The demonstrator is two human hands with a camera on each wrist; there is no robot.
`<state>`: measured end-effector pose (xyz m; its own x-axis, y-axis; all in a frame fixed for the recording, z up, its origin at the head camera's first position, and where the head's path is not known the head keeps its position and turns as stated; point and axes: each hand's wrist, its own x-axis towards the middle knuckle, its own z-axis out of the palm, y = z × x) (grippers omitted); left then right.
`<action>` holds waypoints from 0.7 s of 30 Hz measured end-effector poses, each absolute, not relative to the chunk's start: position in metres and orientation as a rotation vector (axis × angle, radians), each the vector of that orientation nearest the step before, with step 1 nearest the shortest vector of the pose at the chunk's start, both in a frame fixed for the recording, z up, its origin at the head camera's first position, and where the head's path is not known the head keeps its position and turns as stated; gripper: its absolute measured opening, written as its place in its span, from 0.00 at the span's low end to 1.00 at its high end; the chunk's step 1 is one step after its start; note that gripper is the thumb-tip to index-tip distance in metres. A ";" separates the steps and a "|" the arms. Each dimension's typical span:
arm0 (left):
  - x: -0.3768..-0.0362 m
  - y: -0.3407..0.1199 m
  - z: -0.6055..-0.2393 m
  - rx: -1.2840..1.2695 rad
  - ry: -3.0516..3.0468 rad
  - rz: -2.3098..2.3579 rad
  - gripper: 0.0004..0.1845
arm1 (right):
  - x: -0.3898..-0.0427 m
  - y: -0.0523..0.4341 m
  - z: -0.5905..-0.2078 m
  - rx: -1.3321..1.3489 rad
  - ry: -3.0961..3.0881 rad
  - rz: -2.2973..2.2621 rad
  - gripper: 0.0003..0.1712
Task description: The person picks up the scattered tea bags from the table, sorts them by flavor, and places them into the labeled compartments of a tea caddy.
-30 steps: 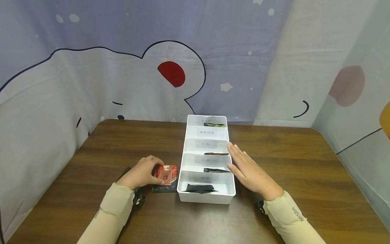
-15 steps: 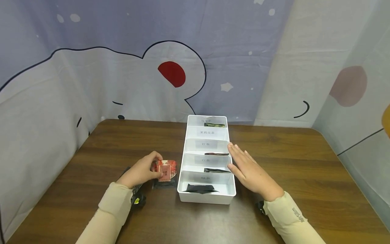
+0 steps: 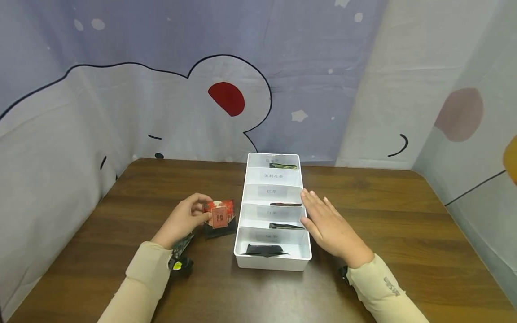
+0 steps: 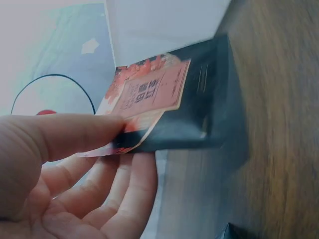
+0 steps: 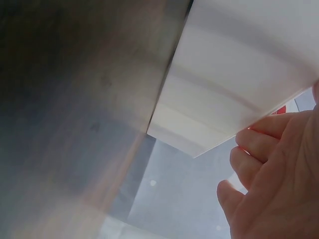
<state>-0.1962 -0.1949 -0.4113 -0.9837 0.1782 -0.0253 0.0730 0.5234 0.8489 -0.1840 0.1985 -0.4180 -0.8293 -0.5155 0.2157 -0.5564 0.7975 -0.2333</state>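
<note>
My left hand [image 3: 186, 218] pinches a red tea packet [image 3: 219, 214] between thumb and fingers and holds it just above the table, left of the white divided box [image 3: 246, 211]. In the left wrist view the red packet [image 4: 145, 97] is lifted over a dark packet [image 4: 192, 117] that lies flat on the wood. My right hand [image 3: 329, 227] lies flat with straight fingers against the right wall of the box; its fingers [image 5: 259, 154] touch the white box wall [image 5: 239, 74]. Dark packets sit in several compartments of the box.
A dark packet [image 3: 220, 230] lies on the brown table [image 3: 404, 224] beside the box. A small patterned packet [image 3: 180, 246] lies under my left wrist. A printed cloth backdrop [image 3: 161, 103] surrounds the table on three sides.
My left hand has lifted the red packet off the dark one and raised it slightly toward the box. The right hand has stayed against the box.
</note>
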 end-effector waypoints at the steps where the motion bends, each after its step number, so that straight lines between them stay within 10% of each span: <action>1: -0.197 -0.195 -0.411 0.205 2.643 1.484 0.19 | -0.184 0.198 -0.418 0.853 -2.840 0.424 0.37; 21: -0.206 -0.197 -0.395 0.036 2.539 1.780 0.19 | -0.182 0.197 -0.416 0.852 -2.834 0.413 0.37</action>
<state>-0.2056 -0.1972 -0.3947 -0.9989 0.0426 -0.0201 -0.0044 0.3411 0.9400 -0.1824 0.1971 -0.4160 -0.8266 -0.5168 0.2230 -0.5590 0.8002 -0.2174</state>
